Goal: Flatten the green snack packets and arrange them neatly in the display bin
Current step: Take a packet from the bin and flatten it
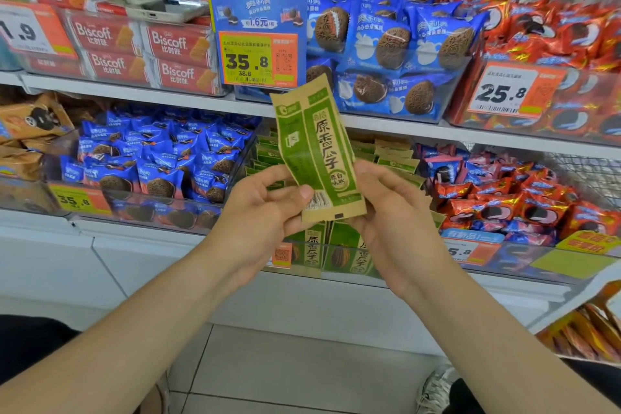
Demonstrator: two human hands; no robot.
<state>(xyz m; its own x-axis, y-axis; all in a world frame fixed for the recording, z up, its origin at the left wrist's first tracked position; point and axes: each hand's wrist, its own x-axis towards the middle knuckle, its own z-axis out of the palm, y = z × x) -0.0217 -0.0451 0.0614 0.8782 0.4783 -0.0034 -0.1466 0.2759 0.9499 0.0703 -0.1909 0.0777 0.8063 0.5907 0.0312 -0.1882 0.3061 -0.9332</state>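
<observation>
left grip (265, 208) pinching green packet (316, 151) | right grip (396, 212) clamped on its edge | forearms raised

A snack shop: shelves (134, 94) of clear bins (437, 102), wrapped biscuits (379, 40), printed price tags (257, 59).

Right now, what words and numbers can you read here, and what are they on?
"原香瓜子": the held green snack packet.
"Biscoff": red biscuit packs, upper left.
"1.6元/枚": blue sign.
"35.8" and "38.8": yellow price tag just below that sign.
"25.8": white-and-orange price tag, upper right.
"35.8": lower-left price tag.
Barcodes and the small print on the tags and packets: too small or blurred to read.
</observation>
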